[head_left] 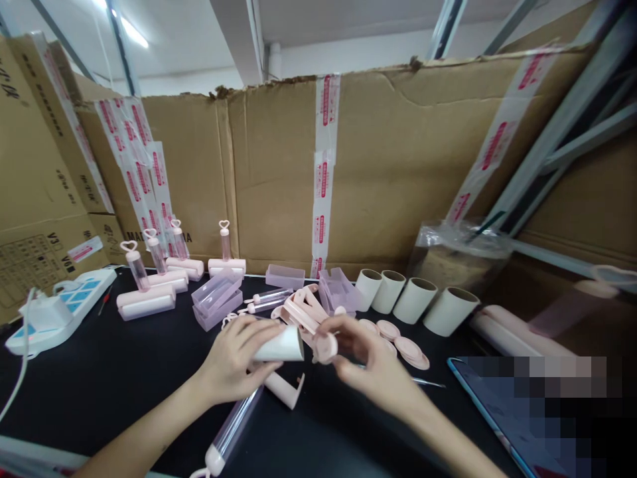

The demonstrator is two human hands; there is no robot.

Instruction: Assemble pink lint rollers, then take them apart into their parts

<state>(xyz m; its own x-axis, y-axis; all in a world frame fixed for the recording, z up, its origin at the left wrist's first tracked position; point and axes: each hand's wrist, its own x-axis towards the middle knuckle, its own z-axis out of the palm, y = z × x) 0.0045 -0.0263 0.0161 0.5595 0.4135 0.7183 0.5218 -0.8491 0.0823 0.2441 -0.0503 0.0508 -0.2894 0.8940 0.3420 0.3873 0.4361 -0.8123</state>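
Observation:
My left hand (226,365) is wrapped round a white cardboard tube (283,345), whose open end points right. In the fingertips of my right hand (375,365) is a round pale pink cap (326,347), held close to that open end but apart from it. Below my left hand lie a curved pink shell piece (284,390) and a clear tube with a pink end (233,425), both partly hidden. Behind my hands is a pile of pink plastic parts (301,309). Several flat pink discs (409,348) lie just beyond my right hand.
Several white cardboard tubes (415,302) stand at the back right, near a plastic-wrapped tub (448,265). Lilac trays (216,302) and pink assemblies with heart-shaped handles (146,299) sit back left. A power strip (64,312) is far left, a phone (497,411) right. Cardboard (273,172) walls the back.

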